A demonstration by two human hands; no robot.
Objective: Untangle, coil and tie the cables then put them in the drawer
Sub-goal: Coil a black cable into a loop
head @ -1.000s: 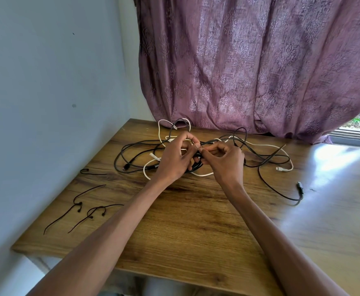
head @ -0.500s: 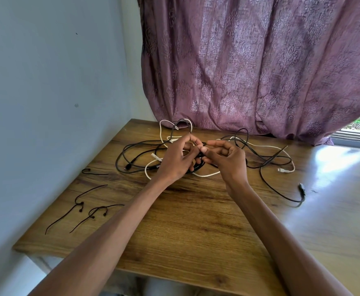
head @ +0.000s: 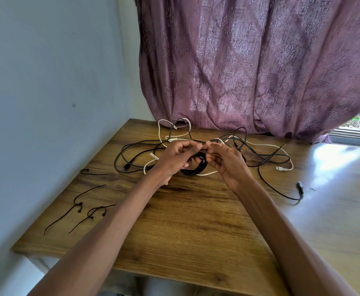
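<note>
A tangle of black cables [head: 132,154] and white cables [head: 266,145] lies spread over the far half of the wooden table [head: 196,221]. Just above it, my left hand [head: 174,161] and my right hand [head: 226,161] meet. Between them hangs a small black coiled cable [head: 196,165]. The left hand's fingers curl round the coil. My right hand pinches a thin black strand at the coil's top. One black cable runs off to the right and ends in a plug [head: 300,186].
Several thin black cable ties [head: 83,201] lie loose on the table's left side near the blue wall [head: 46,103]. A purple curtain [head: 249,71] hangs behind the table's far edge. A window sill shows at the far right. No drawer is in view.
Both hands have lifted slightly off the tangle, and the black coil between them now shows more plainly. The rest of the cables lie as before.
</note>
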